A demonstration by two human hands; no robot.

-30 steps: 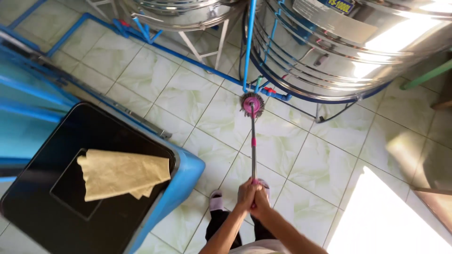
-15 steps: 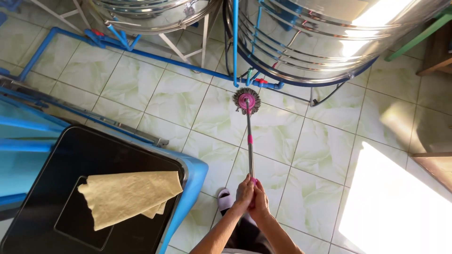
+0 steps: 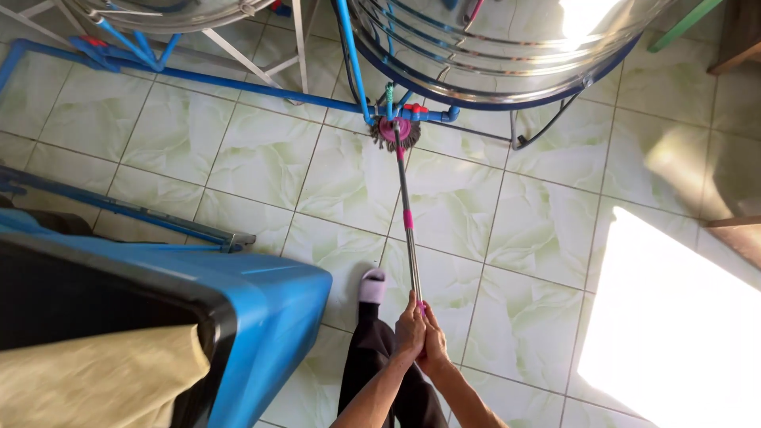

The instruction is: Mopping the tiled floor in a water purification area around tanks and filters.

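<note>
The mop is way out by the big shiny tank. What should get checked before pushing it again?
1. Grip: left hand and right hand both wrap the top of the mop handle: ok.
2. Mop head flat on the floor tiles: looks so, ok.
3. Room ahead: the mop head sits right against the blue pipe under the steel tank: not ok for pushing further forward.
4. Footing: the slippered foot is on a tile, beside the handle: ok.
5. Side clearance: the blue bin is close on the left: cannot tell if a swing would clear it.
</note>
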